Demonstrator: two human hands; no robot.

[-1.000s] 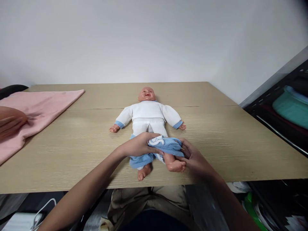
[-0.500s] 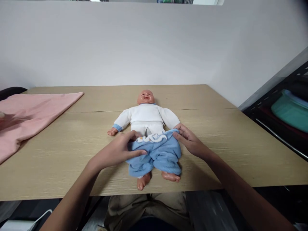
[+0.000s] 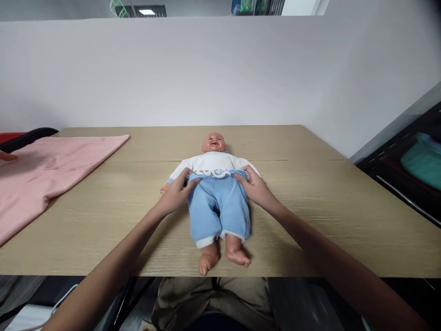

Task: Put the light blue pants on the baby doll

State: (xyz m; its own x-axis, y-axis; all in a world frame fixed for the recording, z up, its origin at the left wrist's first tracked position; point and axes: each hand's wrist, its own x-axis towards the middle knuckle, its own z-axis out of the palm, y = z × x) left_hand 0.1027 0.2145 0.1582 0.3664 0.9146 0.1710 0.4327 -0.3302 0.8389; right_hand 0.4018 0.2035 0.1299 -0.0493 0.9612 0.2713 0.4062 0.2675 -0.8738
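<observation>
A baby doll (image 3: 214, 142) lies on its back on the wooden table, head away from me, bare feet toward the near edge. It wears a white top (image 3: 215, 162) with blue cuffs. Light blue fleece pants (image 3: 220, 202) with white hems cover its legs up to the waist. My left hand (image 3: 177, 191) pinches the waistband at the left side, thumb on the front. On the opposite side my right hand (image 3: 254, 185) grips the waistband as well. A white printed pattern shows along the folded top of the pants. The doll's right-side hand is hidden behind my right hand.
A pink cloth (image 3: 58, 170) lies on the left of the wooden table (image 3: 138, 207). At the far left edge, part of another person's hand (image 3: 7, 156) shows over it. A dark rack (image 3: 409, 161) with green fabric stands at the right. A white partition (image 3: 206, 69) rises behind.
Both hands have moved away from me, pulling the blue pants up from the doll's thighs to its waist. The pant legs have straightened, and more of the doll's feet and ankles shows.
</observation>
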